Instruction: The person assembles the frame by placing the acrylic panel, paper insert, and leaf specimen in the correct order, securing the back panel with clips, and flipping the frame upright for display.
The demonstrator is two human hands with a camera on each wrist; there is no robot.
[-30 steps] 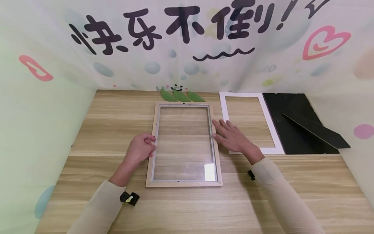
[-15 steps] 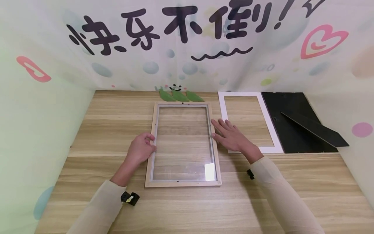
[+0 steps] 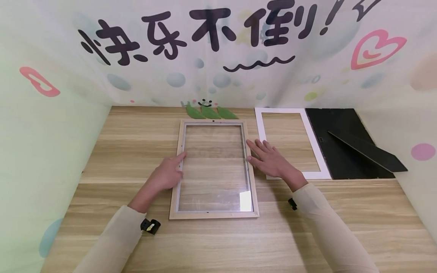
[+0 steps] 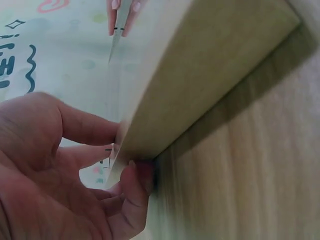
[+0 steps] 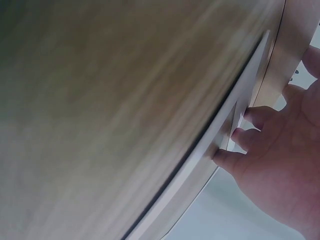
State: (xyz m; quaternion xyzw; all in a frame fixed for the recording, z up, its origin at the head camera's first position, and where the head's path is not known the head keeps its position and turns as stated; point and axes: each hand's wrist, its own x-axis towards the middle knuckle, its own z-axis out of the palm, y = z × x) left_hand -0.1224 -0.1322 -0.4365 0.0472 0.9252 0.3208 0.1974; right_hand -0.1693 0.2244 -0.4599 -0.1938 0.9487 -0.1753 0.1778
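Note:
In the head view a pale wooden picture frame (image 3: 214,215) lies on the table, with a clear glass sheet (image 3: 215,178) inside its rails. My left hand (image 3: 166,174) holds the frame's left rail. Its index finger reaches over the inner edge, and in the left wrist view some fingers curl against the tall outer side of the picture frame (image 4: 210,65). My right hand (image 3: 274,161) lies with straight fingers, its thumb and fingertips touching the right rail. In the right wrist view, the lower fingers of the right hand (image 5: 285,145) lie above the white mat.
A white mat board (image 3: 324,175) with a cut-out lies to the right. Beside it is a black backing board (image 3: 345,163) with its stand leg (image 3: 368,151) raised. Green leaves (image 3: 209,112) lie behind the frame, close to the printed backdrop (image 3: 136,83).
My left index finger has straightened and shifted from the rail's outer part onto its inner edge. The right hand and the picture frame stay in place.

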